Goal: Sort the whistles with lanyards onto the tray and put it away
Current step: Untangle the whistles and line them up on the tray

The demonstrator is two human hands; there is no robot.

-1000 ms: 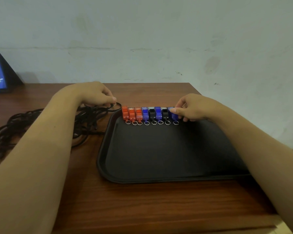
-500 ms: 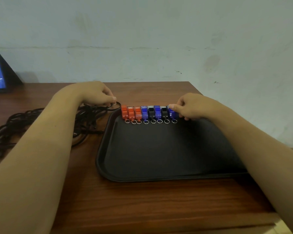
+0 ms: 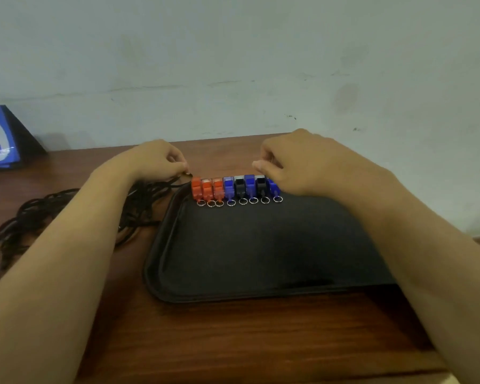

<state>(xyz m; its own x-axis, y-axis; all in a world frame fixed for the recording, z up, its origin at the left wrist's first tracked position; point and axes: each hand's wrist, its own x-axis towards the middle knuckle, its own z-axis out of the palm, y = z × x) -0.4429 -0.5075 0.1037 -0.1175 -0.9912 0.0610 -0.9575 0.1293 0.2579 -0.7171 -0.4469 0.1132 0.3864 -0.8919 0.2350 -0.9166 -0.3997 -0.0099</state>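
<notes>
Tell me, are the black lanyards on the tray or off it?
Mostly off: the black lanyards lie tangled on the brown wooden table, left of the black plastic tray.

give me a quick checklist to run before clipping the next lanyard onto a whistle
1. Whistles lined up along the tray's far edge: ok, eight in a row.
2. Key rings exposed, facing the person: ok.
3. Left hand pinches a lanyard end by the orange whistle: ok.
4. Clip on that end open: cannot tell.
5. Right hand free: cannot tell, fingers curled above the row.
6. Remaining lanyards untangled: not ok, piled on the table.
</notes>
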